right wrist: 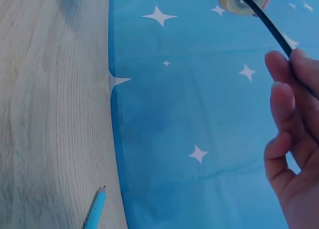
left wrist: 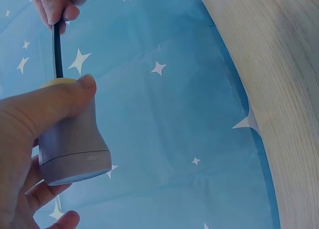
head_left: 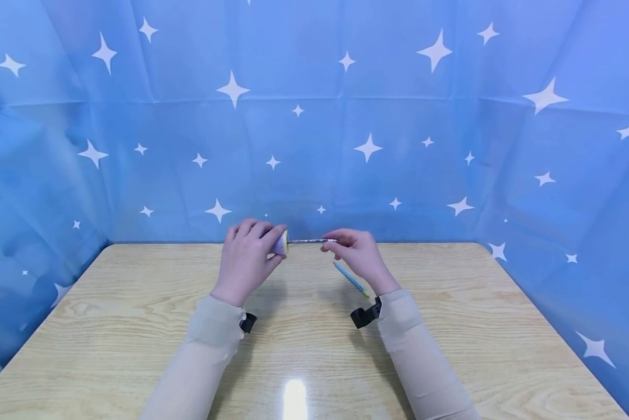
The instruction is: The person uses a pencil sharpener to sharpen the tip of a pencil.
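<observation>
My left hand grips a small pale purple pencil sharpener with a yellowish end, held sideways above the back of the table. In the left wrist view, the thumb presses along the waisted body of the sharpener, and small lettering shows near its base. A dark pencil runs level from the hole in its yellowish end. Thumb and fingertips of my right hand pinch the pencil's other end. The right wrist view shows the pencil entering the hole; its tip is hidden inside.
A light blue pencil lies on the wooden table, just below my right hand, its sharpened point toward the back edge. Behind the table hangs a blue curtain with white stars, which also runs along both sides.
</observation>
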The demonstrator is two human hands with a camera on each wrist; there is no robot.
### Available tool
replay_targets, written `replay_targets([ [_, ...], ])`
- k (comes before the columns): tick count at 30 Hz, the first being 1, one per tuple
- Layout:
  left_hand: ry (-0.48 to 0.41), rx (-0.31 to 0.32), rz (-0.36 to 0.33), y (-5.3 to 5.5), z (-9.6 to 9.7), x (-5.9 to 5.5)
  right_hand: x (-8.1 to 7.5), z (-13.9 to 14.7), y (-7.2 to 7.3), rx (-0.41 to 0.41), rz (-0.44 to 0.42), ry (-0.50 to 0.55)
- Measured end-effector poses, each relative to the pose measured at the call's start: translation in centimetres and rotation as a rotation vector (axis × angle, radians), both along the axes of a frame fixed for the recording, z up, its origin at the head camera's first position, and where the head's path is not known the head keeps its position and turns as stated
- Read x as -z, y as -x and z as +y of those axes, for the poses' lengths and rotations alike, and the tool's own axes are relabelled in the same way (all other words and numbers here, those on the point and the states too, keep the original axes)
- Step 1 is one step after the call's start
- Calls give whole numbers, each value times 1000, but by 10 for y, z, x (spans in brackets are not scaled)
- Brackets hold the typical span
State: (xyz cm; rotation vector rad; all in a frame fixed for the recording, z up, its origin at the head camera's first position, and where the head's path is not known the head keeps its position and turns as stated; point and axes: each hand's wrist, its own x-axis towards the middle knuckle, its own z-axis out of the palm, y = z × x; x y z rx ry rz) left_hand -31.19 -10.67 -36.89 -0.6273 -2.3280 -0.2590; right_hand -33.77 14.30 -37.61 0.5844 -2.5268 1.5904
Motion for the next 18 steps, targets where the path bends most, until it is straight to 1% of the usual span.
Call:
replay_targets([
  [11, 8, 13, 37, -1, 3, -1, 2, 3, 0, -27, 31, 45],
  [18, 14, 8, 39, -1, 4, -1, 4, 2, 3, -34, 38, 34],
])
